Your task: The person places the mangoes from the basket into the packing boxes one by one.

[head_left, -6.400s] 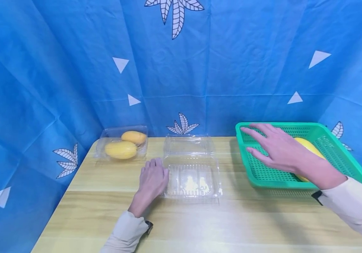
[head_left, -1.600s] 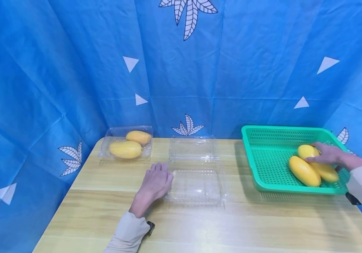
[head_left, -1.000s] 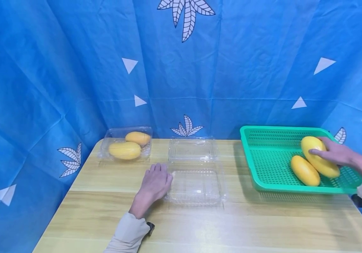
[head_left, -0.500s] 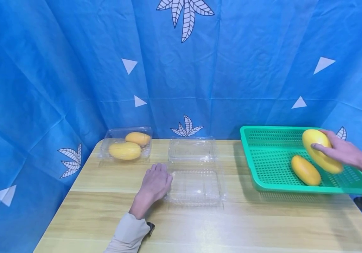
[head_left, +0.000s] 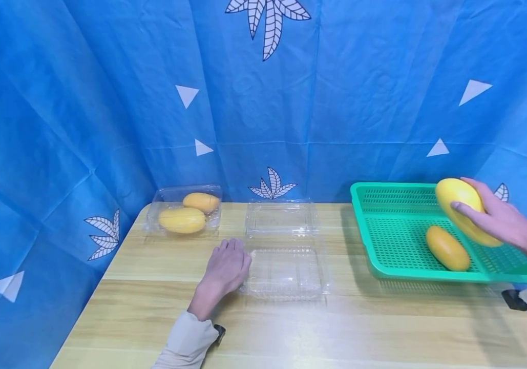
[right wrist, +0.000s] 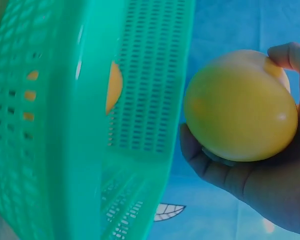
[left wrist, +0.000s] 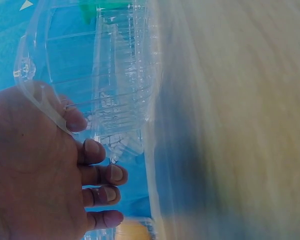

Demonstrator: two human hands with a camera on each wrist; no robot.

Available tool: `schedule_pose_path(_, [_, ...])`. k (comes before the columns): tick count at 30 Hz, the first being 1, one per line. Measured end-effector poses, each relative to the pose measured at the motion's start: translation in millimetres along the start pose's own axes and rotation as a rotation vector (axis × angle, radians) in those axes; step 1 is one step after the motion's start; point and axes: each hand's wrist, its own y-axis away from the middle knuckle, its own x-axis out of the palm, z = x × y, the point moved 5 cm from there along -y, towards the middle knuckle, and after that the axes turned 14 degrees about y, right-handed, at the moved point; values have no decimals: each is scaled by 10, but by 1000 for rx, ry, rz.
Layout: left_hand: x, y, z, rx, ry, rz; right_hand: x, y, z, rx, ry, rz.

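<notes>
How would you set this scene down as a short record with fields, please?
Left hand: at the left edge of the open clear container; whether it grips the rim is unclear
Right hand: holds a yellow fruit above the green basket
Basket contents: one orange-yellow fruit visible
Open container: mid-table, lid open, no fruit inside
Second clear container: far left, two fruits in it
Surface: wood-patterned table
Backdrop: blue curtain with white leaf and triangle prints

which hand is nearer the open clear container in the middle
Left. The left hand is at the left edge of the clear container; the right hand is far off to its right, holding a yellow fruit above the green basket.
</notes>
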Motion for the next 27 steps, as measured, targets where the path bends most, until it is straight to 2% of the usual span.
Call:
schedule_pose_path(6, [-16, 2, -18, 0, -2, -11, -35, 67, 83, 18, -30, -45])
schedule_pose_path(17, [-3, 18, -10, 6, 6, -18, -121, 187, 335, 38, -103, -205])
schedule_pose_path(27, [-1, 4, 1, 7, 2, -26, -150, 316, 507, -13, -265, -320])
